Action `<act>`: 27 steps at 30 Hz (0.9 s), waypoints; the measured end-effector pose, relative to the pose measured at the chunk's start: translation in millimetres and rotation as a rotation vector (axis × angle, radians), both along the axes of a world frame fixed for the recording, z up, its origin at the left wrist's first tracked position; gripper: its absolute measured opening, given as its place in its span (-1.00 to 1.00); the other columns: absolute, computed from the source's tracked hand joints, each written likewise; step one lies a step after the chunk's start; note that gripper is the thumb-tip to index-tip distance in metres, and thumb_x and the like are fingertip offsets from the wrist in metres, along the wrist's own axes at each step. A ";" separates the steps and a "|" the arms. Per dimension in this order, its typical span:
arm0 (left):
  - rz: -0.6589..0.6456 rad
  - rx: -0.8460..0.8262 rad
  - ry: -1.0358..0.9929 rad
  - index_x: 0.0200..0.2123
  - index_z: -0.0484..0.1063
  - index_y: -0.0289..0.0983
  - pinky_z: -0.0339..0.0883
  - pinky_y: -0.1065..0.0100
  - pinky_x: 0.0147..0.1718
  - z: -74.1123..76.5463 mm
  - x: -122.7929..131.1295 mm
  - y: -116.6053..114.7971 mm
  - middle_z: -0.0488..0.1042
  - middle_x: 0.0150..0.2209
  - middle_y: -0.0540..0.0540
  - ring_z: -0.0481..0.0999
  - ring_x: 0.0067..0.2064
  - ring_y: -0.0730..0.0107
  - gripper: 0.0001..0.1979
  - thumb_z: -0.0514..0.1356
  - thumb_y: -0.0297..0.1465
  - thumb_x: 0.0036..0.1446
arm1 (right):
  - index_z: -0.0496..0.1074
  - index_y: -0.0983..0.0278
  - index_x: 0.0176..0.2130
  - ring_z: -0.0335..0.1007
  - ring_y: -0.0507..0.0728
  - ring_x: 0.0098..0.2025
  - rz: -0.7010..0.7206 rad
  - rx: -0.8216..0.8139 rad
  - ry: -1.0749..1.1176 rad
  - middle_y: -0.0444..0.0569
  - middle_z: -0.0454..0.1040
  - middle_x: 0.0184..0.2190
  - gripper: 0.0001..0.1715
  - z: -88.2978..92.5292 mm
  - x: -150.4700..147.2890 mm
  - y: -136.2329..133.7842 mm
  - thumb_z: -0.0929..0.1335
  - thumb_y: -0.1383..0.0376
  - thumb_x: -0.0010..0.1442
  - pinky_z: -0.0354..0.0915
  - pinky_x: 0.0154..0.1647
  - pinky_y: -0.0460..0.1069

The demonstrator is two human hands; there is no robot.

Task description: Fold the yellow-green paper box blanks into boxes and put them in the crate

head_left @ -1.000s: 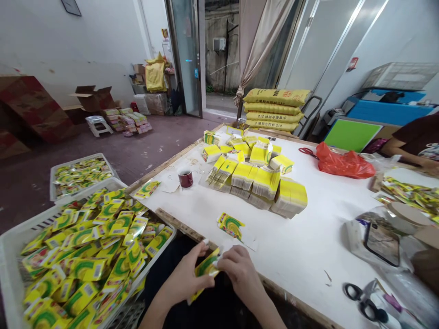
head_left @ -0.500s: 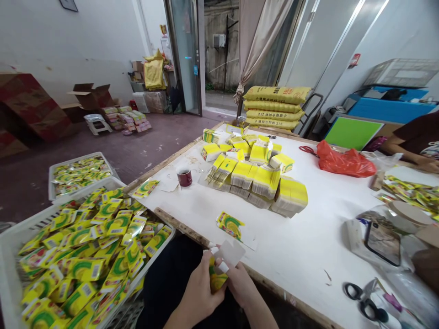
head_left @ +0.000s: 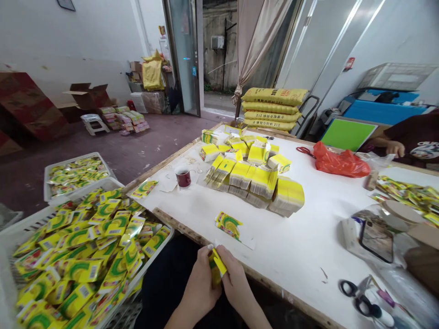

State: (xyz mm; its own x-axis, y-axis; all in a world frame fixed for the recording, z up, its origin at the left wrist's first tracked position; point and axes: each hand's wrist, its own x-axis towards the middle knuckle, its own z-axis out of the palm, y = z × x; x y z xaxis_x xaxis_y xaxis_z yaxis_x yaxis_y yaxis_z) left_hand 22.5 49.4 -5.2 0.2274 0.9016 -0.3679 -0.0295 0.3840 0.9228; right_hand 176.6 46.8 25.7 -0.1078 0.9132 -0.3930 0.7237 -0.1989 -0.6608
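The tabletop (head_left: 318, 224) presents its rough near edge just beside the hands; a knock against it could jar the grip. The crate (head_left: 6, 278) at left is heaped with boxes (head_left: 80, 272); a bump could spill them. The carton stacks (head_left: 262, 183) stand unrestrained; a nudge could topple them. The left hand (head_left: 202, 283) and right hand (head_left: 235, 274) have their fingers clamped on the yellow box (head_left: 215, 273), held between them above the lap (head_left: 164, 278); excess pressure could crease it, and slack fingers could drop it.
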 end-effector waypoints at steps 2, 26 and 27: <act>0.029 0.010 0.058 0.09 0.34 -0.24 0.31 -0.03 0.11 -3.2 -2.7 -1.2 0.44 0.08 -0.30 0.46 0.11 -0.10 -0.36 0.26 -0.55 -0.15 | 0.32 0.21 0.31 0.24 0.23 0.36 -0.013 0.050 -0.039 0.11 0.32 0.32 -0.29 -2.7 4.2 3.2 0.18 0.47 0.22 0.19 0.37 0.25; 1.181 -0.599 -0.699 -0.21 0.42 -0.20 0.50 0.26 -0.17 -34.3 -57.6 22.2 0.56 -0.21 -0.14 0.57 -0.15 0.22 -0.48 0.11 0.14 0.14 | 0.35 0.25 0.07 0.47 0.25 0.02 -0.133 0.041 -0.393 0.17 0.48 0.02 -0.60 -14.5 24.5 69.6 0.31 0.30 0.23 0.39 0.05 0.14; 1.202 -0.690 -0.724 -0.19 0.40 -0.21 0.50 0.24 -0.13 -36.3 -60.4 22.0 0.55 -0.18 -0.17 0.57 -0.12 0.23 -0.48 0.02 0.12 0.22 | 0.40 0.28 -0.01 0.45 0.31 0.03 -0.145 0.041 -0.513 0.22 0.48 -0.01 -0.66 -16.0 29.2 77.9 0.33 0.32 0.20 0.36 0.06 0.19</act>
State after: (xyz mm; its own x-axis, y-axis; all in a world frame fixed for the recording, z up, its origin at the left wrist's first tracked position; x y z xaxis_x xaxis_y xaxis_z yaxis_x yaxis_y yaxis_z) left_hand -38.0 71.4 -41.6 -0.1705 0.3873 -0.9061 -0.9613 0.1366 0.2393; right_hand 205.8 124.6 9.7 0.2173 0.9202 -0.3256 0.9228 -0.3024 -0.2386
